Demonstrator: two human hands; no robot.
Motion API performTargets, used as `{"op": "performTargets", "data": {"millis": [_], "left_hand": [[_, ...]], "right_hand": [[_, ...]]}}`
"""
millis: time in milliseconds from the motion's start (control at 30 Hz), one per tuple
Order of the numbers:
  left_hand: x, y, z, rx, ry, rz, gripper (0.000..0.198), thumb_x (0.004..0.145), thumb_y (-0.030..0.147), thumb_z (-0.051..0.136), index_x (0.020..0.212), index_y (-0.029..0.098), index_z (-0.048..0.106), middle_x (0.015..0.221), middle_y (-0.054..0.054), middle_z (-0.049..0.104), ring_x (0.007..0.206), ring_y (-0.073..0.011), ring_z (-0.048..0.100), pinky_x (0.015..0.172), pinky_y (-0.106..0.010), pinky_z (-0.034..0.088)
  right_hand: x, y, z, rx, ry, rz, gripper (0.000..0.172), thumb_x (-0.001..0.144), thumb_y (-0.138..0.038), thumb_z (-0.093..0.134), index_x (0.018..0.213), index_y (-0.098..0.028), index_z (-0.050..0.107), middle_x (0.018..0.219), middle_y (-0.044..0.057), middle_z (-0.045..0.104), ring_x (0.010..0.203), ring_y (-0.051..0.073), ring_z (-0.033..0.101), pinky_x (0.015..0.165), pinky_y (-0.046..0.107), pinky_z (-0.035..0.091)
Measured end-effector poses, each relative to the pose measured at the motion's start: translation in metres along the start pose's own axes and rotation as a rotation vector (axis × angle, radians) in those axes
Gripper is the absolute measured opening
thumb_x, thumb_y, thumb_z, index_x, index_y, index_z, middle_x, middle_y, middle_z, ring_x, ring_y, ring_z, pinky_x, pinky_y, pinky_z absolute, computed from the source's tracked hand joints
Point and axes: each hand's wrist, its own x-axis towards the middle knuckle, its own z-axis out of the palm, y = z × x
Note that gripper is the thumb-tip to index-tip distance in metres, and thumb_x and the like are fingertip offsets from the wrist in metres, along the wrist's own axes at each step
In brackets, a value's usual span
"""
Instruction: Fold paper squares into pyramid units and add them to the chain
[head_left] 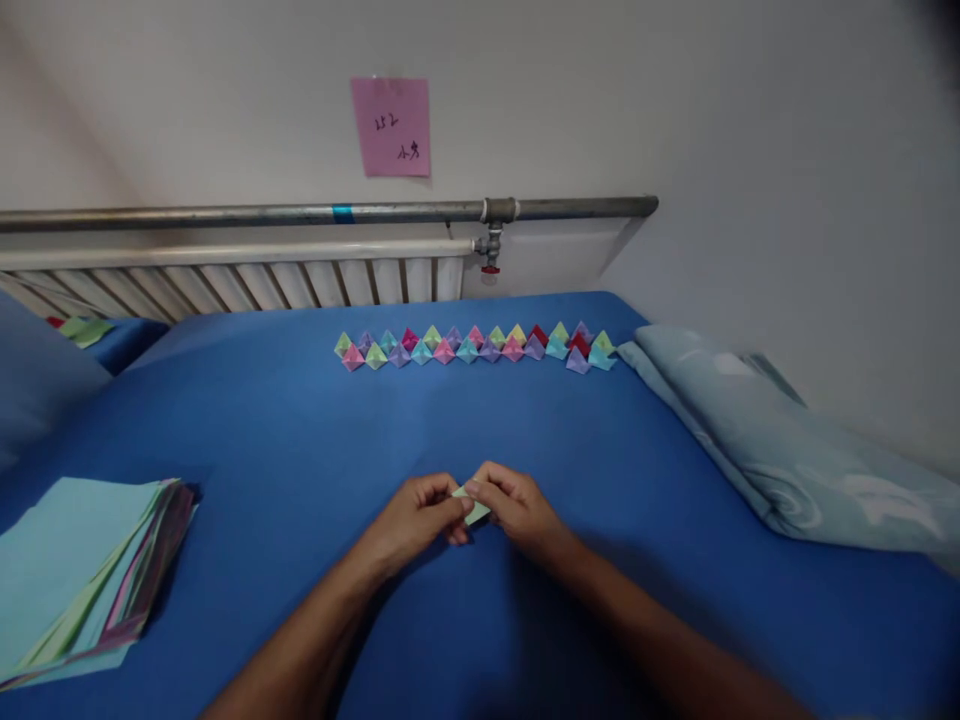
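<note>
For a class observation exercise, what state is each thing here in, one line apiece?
Green paper: held, apparently folded
Left hand: fingers closed on the paper
Right hand: fingers closed on the paper
Paper stack: loose, edges uneven
Colored paper pieces: folded, in two rows
Blanket: folded
Pink note: on wall, written on
Red-handled valve: open or shut unclear

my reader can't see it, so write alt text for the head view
The left hand and right hand hold a small pale green paper over a blue surface. Beyond lie two rows of colorful folded papers, with a paper stack at left and a blanket at right.
</note>
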Motion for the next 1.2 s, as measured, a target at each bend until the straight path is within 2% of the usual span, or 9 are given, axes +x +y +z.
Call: {"op": "performTargets", "data": {"millis": [133, 233, 300, 433, 667, 800, 933, 1100, 1200], "left_hand": [[0.000, 0.002, 0.000, -0.094, 0.073, 0.027, 0.033, 0.069, 0.044, 0.073, 0.063, 0.016, 0.055, 0.052, 0.001, 0.060, 0.048, -0.0099, 0.055, 0.055, -0.025, 0.043], [0.002, 0.002, -0.001, -0.201, 0.144, 0.018, 0.033, 0.066, 0.042, 0.075, 0.061, 0.016, 0.055, 0.051, 0.001, 0.058, 0.045, -0.0091, 0.053, 0.052, -0.025, 0.043], [0.002, 0.001, -0.001, -0.286, 0.181, -0.004, 0.032, 0.064, 0.039, 0.076, 0.062, 0.015, 0.055, 0.053, 0.001, 0.059, 0.046, -0.0094, 0.055, 0.052, -0.024, 0.045], [0.004, 0.000, -0.002, -0.450, 0.178, -0.025, 0.029, 0.062, 0.031, 0.080, 0.064, 0.015, 0.056, 0.062, 0.000, 0.064, 0.056, -0.0102, 0.061, 0.056, -0.023, 0.050], [0.005, 0.001, -0.007, -0.464, 0.190, -0.056, 0.027, 0.061, 0.028, 0.080, 0.074, 0.015, 0.060, 0.066, 0.000, 0.066, 0.057, -0.0106, 0.061, 0.057, -0.024, 0.051], [0.005, 0.001, -0.007, -0.352, 0.222, -0.017, 0.026, 0.063, 0.030, 0.077, 0.073, 0.015, 0.060, 0.061, 0.000, 0.064, 0.052, -0.0101, 0.058, 0.055, -0.024, 0.047], [0.005, -0.003, -0.007, -0.100, 0.259, 0.005, 0.019, 0.064, 0.027, 0.073, 0.074, 0.017, 0.060, 0.058, 0.002, 0.061, 0.052, -0.0100, 0.055, 0.055, -0.024, 0.043], [0.002, -0.013, -0.008, 0.374, 0.279, 0.088, 0.002, 0.073, 0.021, 0.063, 0.073, 0.019, 0.062, 0.060, 0.003, 0.059, 0.056, -0.0116, 0.051, 0.057, -0.025, 0.037], [-0.001, -0.013, -0.007, 0.623, 0.278, 0.165, 0.005, 0.075, 0.015, 0.061, 0.074, 0.020, 0.062, 0.065, 0.002, 0.058, 0.060, -0.0134, 0.051, 0.061, -0.027, 0.036]], "right_hand": [[0.002, 0.004, 0.001, 0.081, 0.004, 0.072, 0.028, 0.082, -0.047, 0.054, 0.081, -0.019, 0.057, 0.054, -0.007, 0.044, 0.047, 0.009, 0.038, 0.046, 0.022, 0.030], [0.000, 0.004, 0.002, 0.072, 0.130, -0.003, 0.027, 0.082, -0.044, 0.056, 0.096, -0.021, 0.058, 0.060, -0.005, 0.050, 0.050, 0.010, 0.043, 0.047, 0.023, 0.034], [-0.004, 0.003, 0.003, -0.018, 0.160, -0.120, 0.020, 0.081, -0.038, 0.060, 0.093, -0.023, 0.061, 0.066, -0.003, 0.055, 0.057, 0.011, 0.048, 0.053, 0.024, 0.039], [-0.008, 0.001, 0.006, -0.199, 0.078, -0.259, 0.011, 0.083, -0.029, 0.059, 0.088, -0.023, 0.066, 0.074, -0.001, 0.062, 0.065, 0.012, 0.055, 0.062, 0.026, 0.044], [-0.010, -0.003, 0.004, -0.297, 0.072, -0.305, 0.012, 0.083, -0.026, 0.057, 0.083, -0.023, 0.068, 0.076, 0.002, 0.067, 0.069, 0.014, 0.059, 0.068, 0.028, 0.046], [-0.009, -0.004, 0.004, -0.155, 0.075, -0.168, 0.013, 0.082, -0.032, 0.058, 0.085, -0.023, 0.067, 0.073, 0.000, 0.066, 0.065, 0.013, 0.057, 0.065, 0.027, 0.046], [-0.004, 0.005, 0.002, -0.086, 0.119, -0.031, 0.013, 0.080, -0.032, 0.057, 0.081, -0.021, 0.064, 0.065, -0.003, 0.059, 0.058, 0.011, 0.052, 0.058, 0.025, 0.042], [-0.004, 0.011, 0.000, -0.446, 0.087, -0.158, 0.013, 0.080, -0.018, 0.053, 0.077, -0.022, 0.065, 0.069, -0.002, 0.060, 0.065, 0.012, 0.052, 0.064, 0.026, 0.040], [-0.007, 0.010, 0.000, -0.648, -0.008, -0.253, 0.019, 0.083, -0.012, 0.049, 0.081, -0.021, 0.066, 0.074, 0.001, 0.062, 0.071, 0.014, 0.055, 0.070, 0.028, 0.041]]}}
